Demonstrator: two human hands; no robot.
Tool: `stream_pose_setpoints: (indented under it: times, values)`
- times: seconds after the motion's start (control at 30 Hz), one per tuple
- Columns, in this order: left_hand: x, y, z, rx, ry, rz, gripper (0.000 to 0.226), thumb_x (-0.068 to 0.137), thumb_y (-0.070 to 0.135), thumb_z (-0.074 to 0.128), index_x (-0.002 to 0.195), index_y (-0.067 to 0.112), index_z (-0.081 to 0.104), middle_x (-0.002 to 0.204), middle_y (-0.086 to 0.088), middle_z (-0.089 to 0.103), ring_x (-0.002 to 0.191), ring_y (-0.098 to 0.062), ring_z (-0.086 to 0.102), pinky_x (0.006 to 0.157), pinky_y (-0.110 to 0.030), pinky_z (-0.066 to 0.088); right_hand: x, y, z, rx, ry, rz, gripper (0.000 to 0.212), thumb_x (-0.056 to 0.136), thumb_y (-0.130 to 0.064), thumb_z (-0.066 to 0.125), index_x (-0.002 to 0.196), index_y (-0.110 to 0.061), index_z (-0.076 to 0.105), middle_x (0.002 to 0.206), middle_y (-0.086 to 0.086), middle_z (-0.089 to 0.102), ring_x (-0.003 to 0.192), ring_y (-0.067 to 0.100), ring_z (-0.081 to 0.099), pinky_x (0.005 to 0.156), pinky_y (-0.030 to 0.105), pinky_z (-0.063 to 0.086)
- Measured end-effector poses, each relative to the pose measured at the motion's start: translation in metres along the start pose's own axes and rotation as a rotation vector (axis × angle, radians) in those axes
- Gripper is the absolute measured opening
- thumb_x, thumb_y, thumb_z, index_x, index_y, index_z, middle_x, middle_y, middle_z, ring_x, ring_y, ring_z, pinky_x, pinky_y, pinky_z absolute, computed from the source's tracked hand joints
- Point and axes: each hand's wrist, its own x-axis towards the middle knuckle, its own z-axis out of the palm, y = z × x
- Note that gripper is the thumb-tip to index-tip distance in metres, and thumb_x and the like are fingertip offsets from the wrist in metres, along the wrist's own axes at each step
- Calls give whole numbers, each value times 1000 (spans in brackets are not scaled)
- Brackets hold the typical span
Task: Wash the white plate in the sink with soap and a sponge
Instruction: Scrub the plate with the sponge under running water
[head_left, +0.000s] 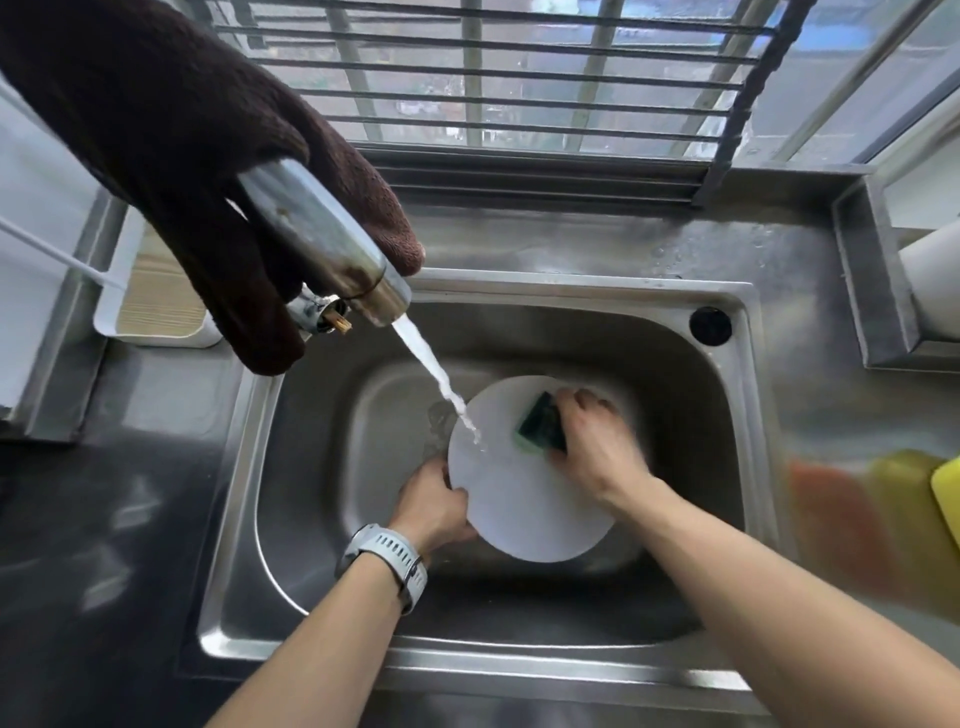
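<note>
A round white plate (524, 499) is held over the steel sink (691, 395). My left hand (434, 506), with a grey watch on the wrist, grips the plate's left rim. My right hand (597, 441) presses a dark green sponge (540, 423) onto the plate's upper part. Water (434, 371) runs from the steel tap (332, 249) and lands on the plate's upper left edge. The right hand looks blurred.
A dark brown cloth (171, 135) hangs over the tap at top left. A white container (156, 312) stands left of the sink. Yellow and orange items (893, 499) lie on the right counter. A barred window (519, 78) runs behind the sink.
</note>
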Motion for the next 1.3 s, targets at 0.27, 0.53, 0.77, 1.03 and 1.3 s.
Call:
stream_pose_setpoints:
  times: [0.27, 0.53, 0.77, 1.03, 1.3]
  values:
    - [2, -5, 0, 68, 51, 0, 30, 84, 12, 47, 114, 8, 48, 118, -14, 61, 100, -42, 67, 57, -47, 64, -77, -14, 1, -52, -177, -45, 48, 84, -37, 63, 124, -14, 48, 113, 9, 63, 98, 34, 65, 74, 40, 51]
    - [-7, -10, 3, -72, 10, -11, 26, 77, 7, 50, 96, 24, 50, 106, -13, 65, 96, -39, 69, 57, -49, 64, -1, -56, 18, 110, 12, -185, 51, 87, -25, 64, 134, -24, 43, 106, 13, 62, 90, 38, 62, 65, 38, 45]
    - [-4, -8, 1, -101, 49, -18, 23, 84, 3, 47, 96, 23, 49, 112, -15, 62, 95, -42, 69, 54, -47, 63, -21, 14, -3, -59, -87, 10, 52, 90, -30, 62, 139, -25, 44, 121, 16, 64, 103, 37, 65, 84, 44, 55]
    - [-12, -2, 2, -195, -30, -79, 29, 82, 11, 57, 108, 22, 51, 115, -15, 63, 102, -42, 67, 61, -52, 64, -38, -63, 28, 67, -59, -181, 38, 93, -34, 57, 130, -26, 51, 108, 12, 60, 92, 37, 64, 74, 44, 56]
    - [-16, 5, -3, -206, -30, -87, 32, 95, -3, 44, 111, 25, 47, 121, -7, 63, 98, -35, 71, 64, -41, 65, -6, 5, -4, -139, -23, -30, 55, 91, -35, 60, 142, -22, 43, 123, 16, 62, 110, 37, 59, 86, 43, 52]
